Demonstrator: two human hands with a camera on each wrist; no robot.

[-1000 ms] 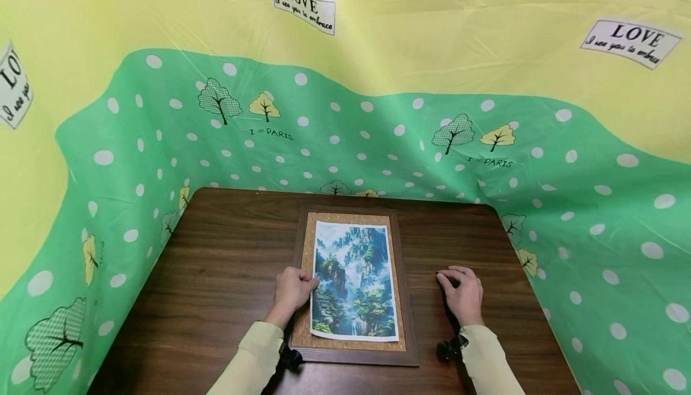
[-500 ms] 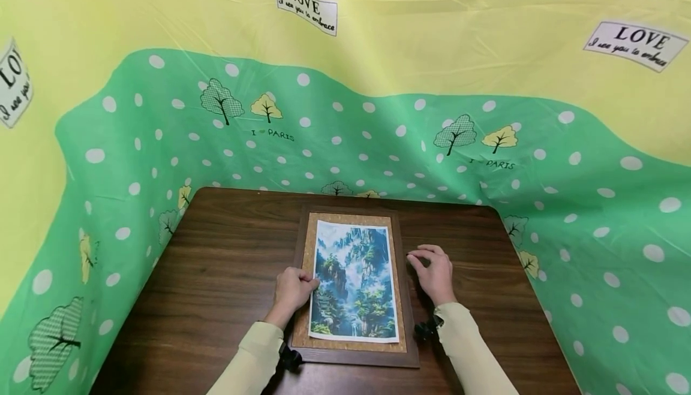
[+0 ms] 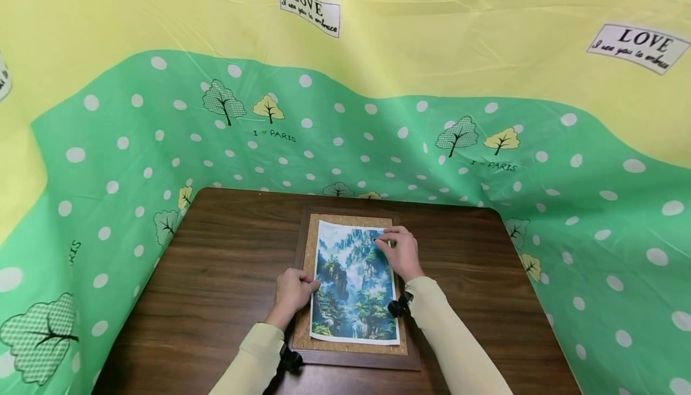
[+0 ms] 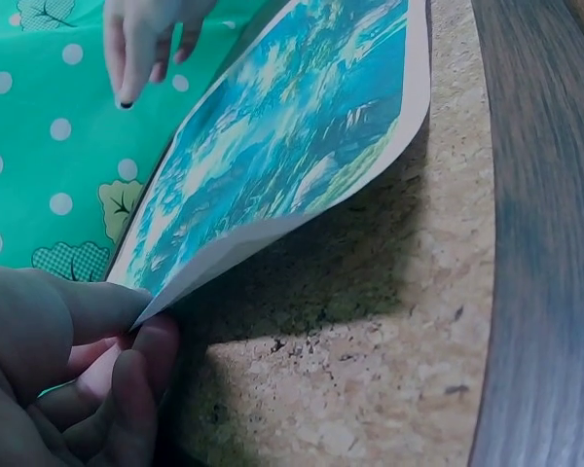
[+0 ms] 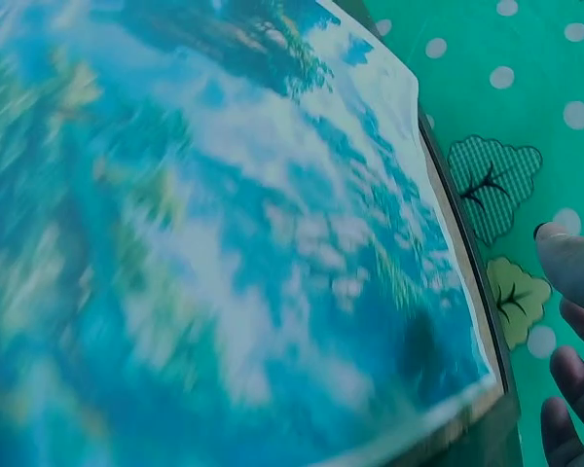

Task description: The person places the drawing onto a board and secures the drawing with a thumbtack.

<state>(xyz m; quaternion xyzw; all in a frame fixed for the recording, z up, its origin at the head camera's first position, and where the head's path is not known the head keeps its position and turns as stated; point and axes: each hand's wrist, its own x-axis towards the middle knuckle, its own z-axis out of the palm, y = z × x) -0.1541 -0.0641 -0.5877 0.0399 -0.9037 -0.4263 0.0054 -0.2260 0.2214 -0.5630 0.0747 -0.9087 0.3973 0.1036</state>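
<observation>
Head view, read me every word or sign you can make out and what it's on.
"LOVE", with script like "I see you to embrace": centre label and right label, on the yellow fabric.
"I", a small mark, "PARIS": twice on the green fabric, under printed trees.
Far-left label: cut off, unreadable.
Sideways letters at left: too small to be sure.
Paper picture: no readable text.
</observation>
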